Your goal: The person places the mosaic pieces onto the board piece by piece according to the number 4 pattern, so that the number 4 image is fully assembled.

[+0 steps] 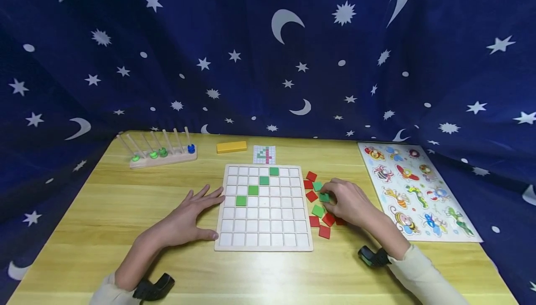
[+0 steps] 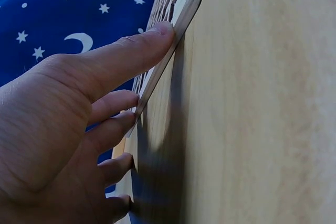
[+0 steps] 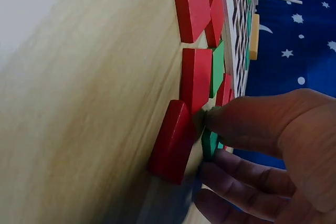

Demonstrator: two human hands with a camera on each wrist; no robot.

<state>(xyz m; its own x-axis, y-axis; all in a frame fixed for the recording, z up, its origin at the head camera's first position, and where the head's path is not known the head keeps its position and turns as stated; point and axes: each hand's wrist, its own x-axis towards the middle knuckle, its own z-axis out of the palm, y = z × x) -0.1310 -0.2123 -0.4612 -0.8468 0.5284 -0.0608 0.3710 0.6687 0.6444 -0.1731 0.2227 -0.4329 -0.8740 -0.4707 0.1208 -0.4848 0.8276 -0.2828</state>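
A white wooden grid board (image 1: 264,248) lies mid-table, with several green tiles (image 1: 241,200) set in a diagonal up its squares. My left hand (image 1: 184,221) is spread at the board's left side, thumb and fingertips touching its edge; the left wrist view shows the thumb (image 2: 152,38) on the rim. Right of the board, my right hand (image 1: 347,201) pinches a green tile (image 3: 209,142) between thumb and fingers, low among the loose tiles. Around it lie several red tiles (image 1: 324,232) and other green tiles (image 1: 318,211). A few tiles are partly hidden by that hand.
Behind the board lie a small pattern card (image 1: 264,155) and a yellow block (image 1: 231,147). A peg stand (image 1: 167,158) with green and blue beads stands back left. At right lies an insect puzzle board (image 1: 423,193). A starry dark-blue cloth (image 1: 251,30) hangs behind the table.
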